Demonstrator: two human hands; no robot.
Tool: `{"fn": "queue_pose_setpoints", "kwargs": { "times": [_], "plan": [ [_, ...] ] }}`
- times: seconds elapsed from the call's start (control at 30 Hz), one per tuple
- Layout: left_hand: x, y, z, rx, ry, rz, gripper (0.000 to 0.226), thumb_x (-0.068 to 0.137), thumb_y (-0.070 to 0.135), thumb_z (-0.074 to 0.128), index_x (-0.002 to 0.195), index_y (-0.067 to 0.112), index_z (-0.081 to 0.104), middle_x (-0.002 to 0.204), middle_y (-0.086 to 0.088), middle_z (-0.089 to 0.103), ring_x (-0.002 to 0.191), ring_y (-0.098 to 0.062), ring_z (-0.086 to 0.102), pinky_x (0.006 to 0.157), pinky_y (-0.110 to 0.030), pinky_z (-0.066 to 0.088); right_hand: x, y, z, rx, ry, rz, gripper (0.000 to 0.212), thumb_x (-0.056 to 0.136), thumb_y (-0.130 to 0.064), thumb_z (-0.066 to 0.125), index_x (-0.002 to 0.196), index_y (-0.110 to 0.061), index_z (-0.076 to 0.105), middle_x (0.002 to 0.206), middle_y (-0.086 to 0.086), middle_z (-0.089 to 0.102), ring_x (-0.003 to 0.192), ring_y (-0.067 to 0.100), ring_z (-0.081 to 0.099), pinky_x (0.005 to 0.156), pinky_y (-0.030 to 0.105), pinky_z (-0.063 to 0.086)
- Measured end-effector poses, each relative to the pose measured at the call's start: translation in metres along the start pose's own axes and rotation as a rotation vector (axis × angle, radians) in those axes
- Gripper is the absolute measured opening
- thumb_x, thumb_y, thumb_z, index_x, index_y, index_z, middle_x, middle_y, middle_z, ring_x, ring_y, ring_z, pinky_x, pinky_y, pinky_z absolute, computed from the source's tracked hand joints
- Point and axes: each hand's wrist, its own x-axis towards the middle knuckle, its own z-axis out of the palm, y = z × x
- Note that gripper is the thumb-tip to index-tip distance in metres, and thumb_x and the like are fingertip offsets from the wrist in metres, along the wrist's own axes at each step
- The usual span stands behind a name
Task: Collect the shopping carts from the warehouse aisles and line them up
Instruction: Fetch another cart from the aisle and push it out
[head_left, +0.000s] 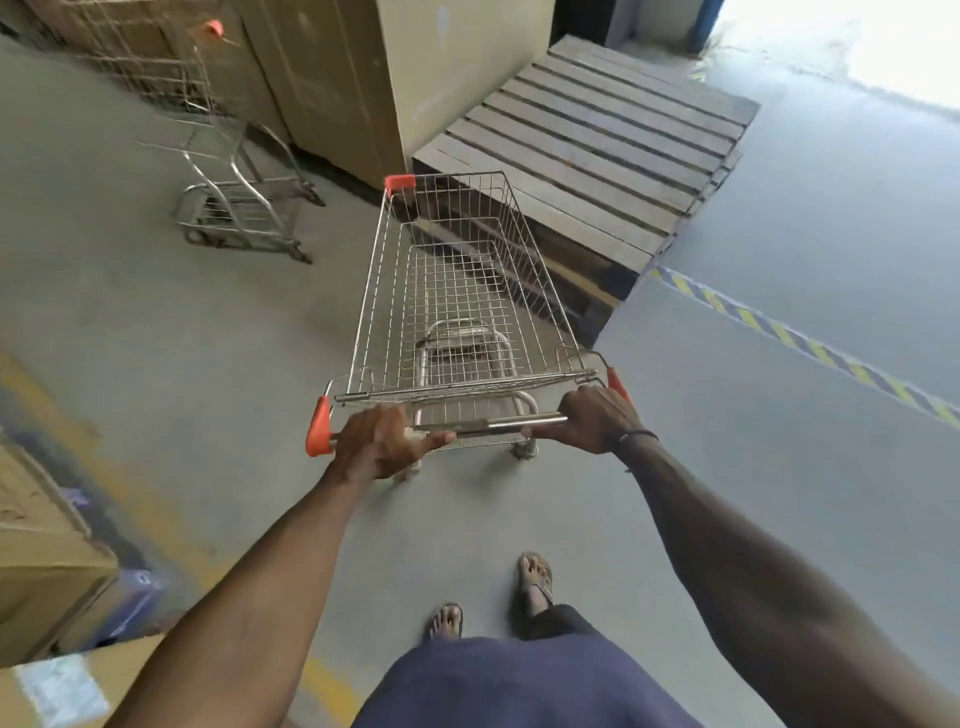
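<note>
A wire shopping cart (457, 291) with orange corner caps stands on the grey floor right in front of me, its basket empty. My left hand (382, 441) grips the left part of its metal handle bar (493, 423). My right hand (597, 418) grips the right end of the same bar, beside the orange end cap. A second wire cart (208, 140) stands at the upper left, close to tall cardboard boxes, apart from mine.
A stack of wooden pallets (597, 140) lies just beyond the cart's front right. Tall cardboard boxes (322, 78) rise at the back. More boxes (47, 561) sit at my near left. A yellow-and-black floor stripe (810, 348) runs along the right.
</note>
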Motion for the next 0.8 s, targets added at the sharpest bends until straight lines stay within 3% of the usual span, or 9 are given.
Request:
{"fn": "queue_pose_setpoints", "kwargs": {
  "times": [0.07,0.23,0.4,0.47,0.57,0.7,0.8],
  "plan": [
    [0.000,0.002,0.002,0.022,-0.010,0.053,0.070,0.080,0.088,0.057,0.063,0.021,0.048,0.072,-0.004,0.057,0.073,-0.029,0.054,0.068,-0.036,0.042,-0.022,-0.002,0.006,0.006,-0.001,0.073,0.094,0.075,-0.107,0.029,0.055,-0.020,0.059,0.055,-0.009,0.056,0.064,0.016,0.056,0.126,0.059,0.013],
    [-0.001,0.012,0.004,0.084,-0.050,0.182,0.083,0.077,0.094,0.051,0.066,0.012,0.060,0.059,0.002,0.050,0.069,-0.029,0.058,0.064,-0.035,0.041,-0.071,-0.008,0.019,0.063,-0.007,0.229,0.093,0.074,-0.108,0.028,0.055,-0.021,0.056,0.056,-0.009,0.056,0.065,0.017,0.056,0.127,0.060,0.013],
    [-0.009,0.035,0.006,0.152,-0.079,0.344,0.072,0.081,0.089,0.051,0.061,0.020,0.048,0.059,0.002,0.049,0.069,-0.029,0.057,0.065,-0.036,0.040,-0.122,-0.010,0.034,0.087,0.009,0.367,0.097,0.071,-0.110,0.025,0.056,-0.021,0.058,0.056,-0.009,0.057,0.064,0.016,0.058,0.125,0.060,0.018],
    [-0.012,0.045,0.009,0.162,-0.092,0.404,0.067,0.082,0.089,0.052,0.064,0.024,0.051,0.062,0.000,0.055,0.072,-0.030,0.061,0.066,-0.036,0.041,-0.142,-0.008,0.040,0.096,0.014,0.407,0.097,0.071,-0.110,0.025,0.056,-0.020,0.059,0.056,-0.009,0.057,0.063,0.014,0.058,0.125,0.060,0.019],
    [-0.013,0.062,0.017,0.184,-0.077,0.486,0.078,0.083,0.088,0.053,0.089,0.012,0.073,0.079,-0.012,0.073,0.083,-0.034,0.070,0.068,-0.037,0.042,-0.169,-0.002,0.047,0.099,0.023,0.469,0.098,0.071,-0.110,0.025,0.055,-0.020,0.057,0.055,-0.009,0.058,0.062,0.013,0.059,0.125,0.060,0.018],
    [-0.011,0.088,0.031,0.215,-0.070,0.593,0.074,0.079,0.094,0.048,0.063,0.022,0.045,0.076,-0.010,0.072,0.079,-0.033,0.070,0.065,-0.036,0.042,-0.202,0.009,0.057,0.109,0.025,0.557,0.098,0.070,-0.111,0.024,0.056,-0.021,0.059,0.056,-0.011,0.060,0.064,0.012,0.061,0.126,0.059,0.016],
    [-0.007,0.109,0.043,0.256,-0.078,0.648,0.087,0.074,0.101,0.040,0.061,0.016,0.052,0.063,-0.002,0.064,0.065,-0.027,0.064,0.059,-0.034,0.043,-0.228,0.019,0.064,0.110,0.027,0.617,0.096,0.071,-0.110,0.024,0.054,-0.022,0.057,0.056,-0.011,0.060,0.063,0.013,0.061,0.126,0.059,0.016]
  ]
}}
